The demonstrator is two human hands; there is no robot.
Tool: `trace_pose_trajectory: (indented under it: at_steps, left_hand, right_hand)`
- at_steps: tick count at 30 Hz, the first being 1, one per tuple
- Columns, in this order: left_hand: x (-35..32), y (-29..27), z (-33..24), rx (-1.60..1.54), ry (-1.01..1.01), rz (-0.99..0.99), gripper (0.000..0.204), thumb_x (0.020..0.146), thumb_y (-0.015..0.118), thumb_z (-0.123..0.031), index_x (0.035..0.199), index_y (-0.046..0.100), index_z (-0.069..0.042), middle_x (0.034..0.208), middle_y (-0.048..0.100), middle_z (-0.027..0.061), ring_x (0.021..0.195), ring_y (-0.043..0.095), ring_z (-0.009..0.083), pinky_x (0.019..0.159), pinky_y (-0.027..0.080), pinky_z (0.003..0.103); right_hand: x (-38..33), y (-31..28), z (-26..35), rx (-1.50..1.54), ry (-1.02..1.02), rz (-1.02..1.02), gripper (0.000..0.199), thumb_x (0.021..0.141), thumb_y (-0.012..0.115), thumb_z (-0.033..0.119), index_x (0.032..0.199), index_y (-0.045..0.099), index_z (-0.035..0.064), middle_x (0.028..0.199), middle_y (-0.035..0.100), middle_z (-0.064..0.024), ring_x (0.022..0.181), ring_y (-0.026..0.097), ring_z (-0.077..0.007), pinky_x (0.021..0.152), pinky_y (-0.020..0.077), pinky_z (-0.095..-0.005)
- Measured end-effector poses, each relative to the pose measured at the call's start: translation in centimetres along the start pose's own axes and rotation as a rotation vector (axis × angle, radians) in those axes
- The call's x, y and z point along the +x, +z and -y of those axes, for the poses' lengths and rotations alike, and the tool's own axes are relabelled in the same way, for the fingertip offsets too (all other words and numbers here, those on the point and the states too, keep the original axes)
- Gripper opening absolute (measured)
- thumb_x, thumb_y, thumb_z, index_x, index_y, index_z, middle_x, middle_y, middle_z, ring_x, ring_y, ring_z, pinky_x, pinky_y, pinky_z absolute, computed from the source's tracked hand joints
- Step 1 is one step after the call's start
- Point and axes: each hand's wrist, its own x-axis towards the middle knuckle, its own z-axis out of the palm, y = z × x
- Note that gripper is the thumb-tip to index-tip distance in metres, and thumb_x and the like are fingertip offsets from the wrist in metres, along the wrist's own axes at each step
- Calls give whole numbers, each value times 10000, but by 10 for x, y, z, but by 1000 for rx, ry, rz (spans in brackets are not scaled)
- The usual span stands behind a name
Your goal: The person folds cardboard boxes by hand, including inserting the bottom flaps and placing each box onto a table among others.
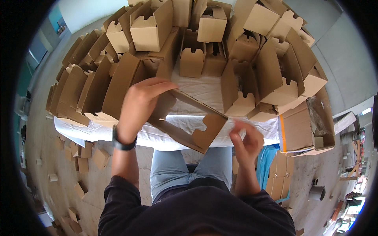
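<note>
A brown cardboard box (pixel 185 135) is tilted over the near edge of the cloth-covered table. White cloth shows through its middle, and a flap with a notched edge stands at its right end. My left hand (pixel 147 92), with a dark band on the wrist, grips the box's far left edge; the fingertips are partly hidden. Just off the box's right corner is my right hand (pixel 248 139), thumb and forefinger apart, slightly blurred, with nothing seen between them.
Several open cardboard boxes (pixel 193 59) stand crowded and stacked on the white cloth (pixel 199 90) ahead and to both sides. A larger carton (pixel 295 129) stands at the right. Small cardboard pieces (pixel 101 158) litter the floor at left. Blue plastic (pixel 267 165) hangs below the table.
</note>
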Motion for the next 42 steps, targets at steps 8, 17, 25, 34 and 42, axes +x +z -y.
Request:
trace_pose_trajectory:
  at_steps: [8, 17, 25, 34, 42]
  left_hand:
    - [9, 43, 17, -150, 169, 179, 320, 758, 596, 93, 1017, 710, -56, 998, 698, 129, 915, 676, 333, 794, 552, 361]
    - [-38, 54, -21, -318, -194, -409, 533, 885, 678, -132, 1366, 487, -5, 1433, 459, 210, 1326, 449, 341, 1083, 357, 413]
    - [-73, 106, -34, -662, -350, -355, 738, 929, 600, -176, 1527, 194, -25, 1572, 235, 190, 1448, 265, 329, 1176, 217, 452]
    - [-56, 93, -31, -293, -99, -436, 752, 853, 688, -79, 1493, 297, -26, 1542, 285, 233, 1398, 336, 392, 1121, 296, 462]
    - [-70, 125, -19, -198, -143, -342, 629, 866, 566, 96, 1444, 401, -89, 1554, 260, 233, 1342, 424, 430, 1029, 445, 432]
  right_hand:
    - [1, 22, -9, -45, 275, 111, 348, 792, 738, 9, 1134, 680, 41, 1013, 618, -100, 867, 636, -215, 745, 520, -307]
    - [-4, 53, -14, -282, 277, -215, 221, 863, 656, 0, 1084, 661, -2, 976, 634, -145, 822, 654, -303, 703, 517, -340]
    - [-4, 81, -30, -339, 204, -308, 301, 904, 615, 42, 1204, 586, 43, 1063, 624, -139, 861, 658, -318, 679, 532, -365]
    - [6, 83, -33, -425, 135, -361, 365, 911, 567, 29, 1272, 520, 29, 1154, 598, -170, 965, 637, -362, 696, 540, -385]
    - [14, 77, -38, -360, 253, -266, 445, 909, 605, 80, 1330, 470, 33, 1219, 558, -175, 982, 621, -309, 689, 532, -362]
